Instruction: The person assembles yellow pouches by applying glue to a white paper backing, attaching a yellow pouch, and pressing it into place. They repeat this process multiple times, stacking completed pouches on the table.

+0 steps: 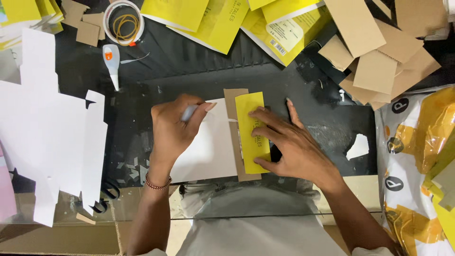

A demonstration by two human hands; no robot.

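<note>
My left hand (pixel 173 128) is closed around a small pale tube-like thing (pixel 188 113), its tip pointing at the white sheet (pixel 211 151) lying on the dark table. My right hand (pixel 289 142) lies flat with fingers spread on a yellow printed strip (pixel 249 111), pressing it onto a brown cardboard strip (pixel 231 97) that runs along the white sheet's right edge. A beaded bracelet (pixel 158 182) circles my left wrist.
A white glue bottle (pixel 112 64) and a tape roll holding rubber bands (pixel 123 21) lie at the back left. White cut card shapes (pixel 47 132) cover the left. Yellow booklets (pixel 208 19) and brown cardboard pieces (pixel 379 52) are piled behind. Printed plastic bags (pixel 417 156) sit on the right.
</note>
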